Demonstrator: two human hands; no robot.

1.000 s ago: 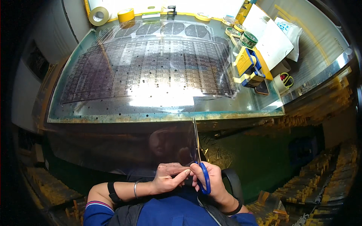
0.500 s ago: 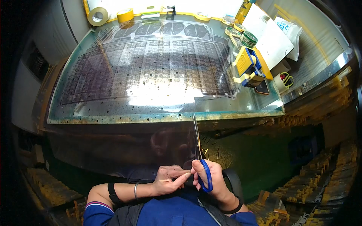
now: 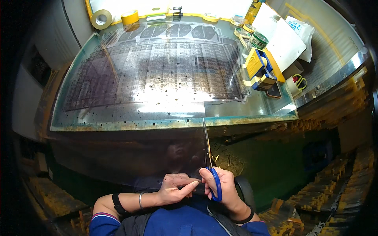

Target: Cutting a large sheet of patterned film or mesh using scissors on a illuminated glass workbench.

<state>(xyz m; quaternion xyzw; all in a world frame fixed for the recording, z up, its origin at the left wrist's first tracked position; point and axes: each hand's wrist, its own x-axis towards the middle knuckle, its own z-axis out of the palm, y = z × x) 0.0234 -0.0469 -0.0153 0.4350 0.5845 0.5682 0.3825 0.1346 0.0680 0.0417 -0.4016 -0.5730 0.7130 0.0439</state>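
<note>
A dark see-through film sheet [image 3: 118,157] with black dots hangs over the table's front edge toward my lap. My left hand [image 3: 176,189] pinches its near edge between thumb and fingers. Beside it, almost touching at the fingertips, my right hand [image 3: 227,188] is closed around the blue handles of a pair of scissors [image 3: 217,185]. The long blades point away from me, along the sheet's right edge, with their tips reaching the table's front edge. How far apart the blades stand is hard to make out.
Printed films [image 3: 157,70] lie on the glass-topped table [image 3: 256,119]. At its right are a blue-and-yellow tape dispenser [image 3: 260,70], a phone [image 3: 274,92], a green tape roll [image 3: 258,40] and a cup [image 3: 292,85] holding scissors. More tape rolls [image 3: 102,19] stand along the back.
Both hands stay almost in place, with the scissors shifted very slightly to the right. Reflections on the hanging film have moved a little.
</note>
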